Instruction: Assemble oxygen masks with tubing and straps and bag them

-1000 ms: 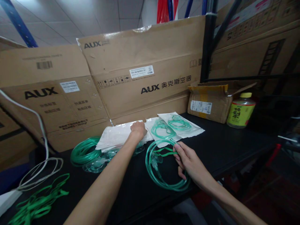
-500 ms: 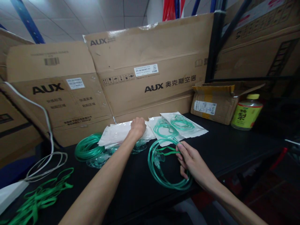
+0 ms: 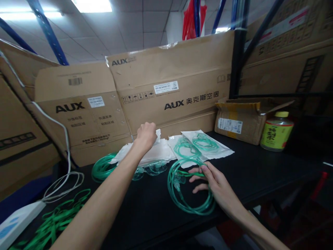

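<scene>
A flat black tabletop [image 3: 145,215] stretches before tall brown cardboard panels [image 3: 182,62] printed "AUX". At the right rises a dark metal shelving post [image 3: 236,66], with stacked brown cardboard cartons [image 3: 281,74] beside it. Overhead, a bright white rectangular light [image 3: 92,5] shines from a pale grey panelled ceiling [image 3: 127,27], near slanting blue metal bars [image 3: 49,34].

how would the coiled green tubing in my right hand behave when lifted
The coiled tubing would likely flex yet keep its curve, as it forms round loops. It's probably light, being slender. The clear fitting may swing, since the right hand grips elsewhere.
</scene>
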